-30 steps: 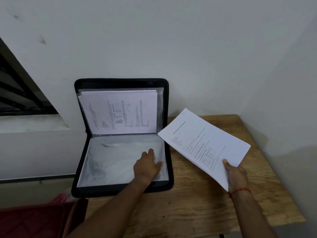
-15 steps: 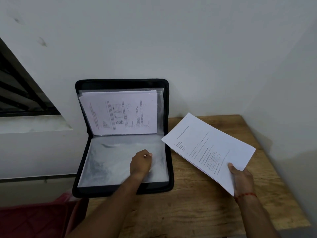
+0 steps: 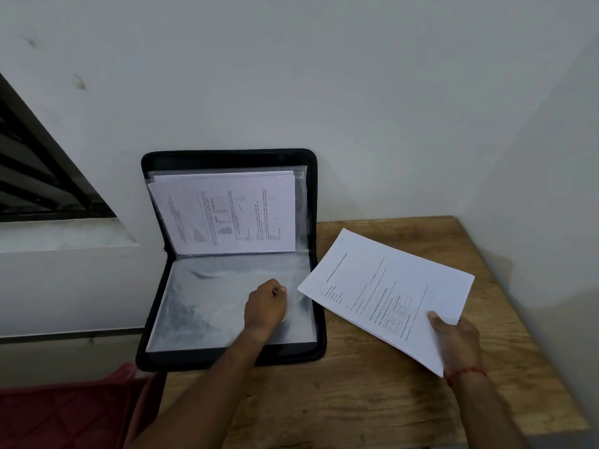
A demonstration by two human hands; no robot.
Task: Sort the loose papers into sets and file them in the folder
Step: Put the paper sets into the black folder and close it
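Left hand (image 3: pixel 265 306) pinches the empty sleeve (image 3: pixel 201 306) in the folder (image 3: pixel 227 156); right hand (image 3: pixel 457 338) grips papers (image 3: pixel 389 280) right of it. Best to lift the sleeve mouth wide, then slide them in squarely.

A wooden table (image 3: pixel 372 400) fills the lower right of the frame, pushed into a corner of pale, scuffed wall (image 3: pixel 324 76). At the upper left a dark barred window (image 3: pixel 32 176) sits above a white sill (image 3: pixel 64 236). Red quilted fabric (image 3: pixel 64 416) lies at the lower left, beside the table's edge.
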